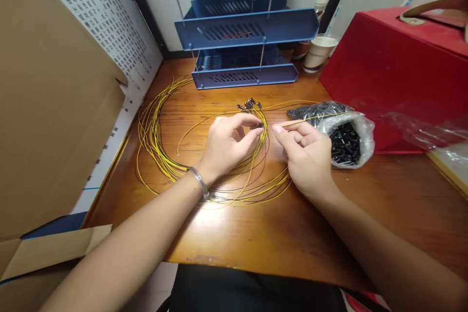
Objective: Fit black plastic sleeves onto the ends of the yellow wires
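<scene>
At frame centre, the left hand (226, 144) pinches a small black sleeve (256, 126). Just beside it, the right hand (307, 153) is closed on a yellow wire (294, 123) near its tip. Gripping close to both ends would likely steady the alignment. The bag of sleeves (345, 142) lies centre-right.

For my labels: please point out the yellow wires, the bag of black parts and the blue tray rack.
yellow wires (148, 134): head view, coil's left side.
bag of black parts (365, 129): head view, plastic wall.
blue tray rack (244, 29): head view, middle tray.
</scene>
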Available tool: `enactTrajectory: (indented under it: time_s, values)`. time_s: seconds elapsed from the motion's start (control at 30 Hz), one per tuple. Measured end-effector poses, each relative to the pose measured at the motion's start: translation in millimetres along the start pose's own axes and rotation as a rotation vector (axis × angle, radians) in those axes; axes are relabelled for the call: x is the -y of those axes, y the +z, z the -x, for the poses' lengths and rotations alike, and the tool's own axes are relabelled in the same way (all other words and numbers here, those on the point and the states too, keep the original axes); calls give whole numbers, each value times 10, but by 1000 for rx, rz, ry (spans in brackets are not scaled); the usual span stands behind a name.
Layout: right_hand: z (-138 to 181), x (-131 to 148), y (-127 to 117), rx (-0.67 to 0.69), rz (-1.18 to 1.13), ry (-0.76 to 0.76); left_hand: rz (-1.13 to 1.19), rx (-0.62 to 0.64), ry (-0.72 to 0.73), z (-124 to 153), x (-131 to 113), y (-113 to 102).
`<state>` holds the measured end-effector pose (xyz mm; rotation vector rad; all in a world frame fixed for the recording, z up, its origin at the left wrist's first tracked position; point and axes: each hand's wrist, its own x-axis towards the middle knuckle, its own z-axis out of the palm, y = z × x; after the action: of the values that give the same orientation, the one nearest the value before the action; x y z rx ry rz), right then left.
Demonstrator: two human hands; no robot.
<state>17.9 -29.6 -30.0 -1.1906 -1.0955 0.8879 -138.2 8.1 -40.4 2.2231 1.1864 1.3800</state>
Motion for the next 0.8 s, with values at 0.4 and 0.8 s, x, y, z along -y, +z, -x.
enactTrajectory:
  time_s: [0.4,0.8]
  values:
    - [15,0,15,-46,71,-52,66,16,-51,13,9,18]
    - [23,-21,6,-30,76,-62,12,16,-10,12,-15,8]
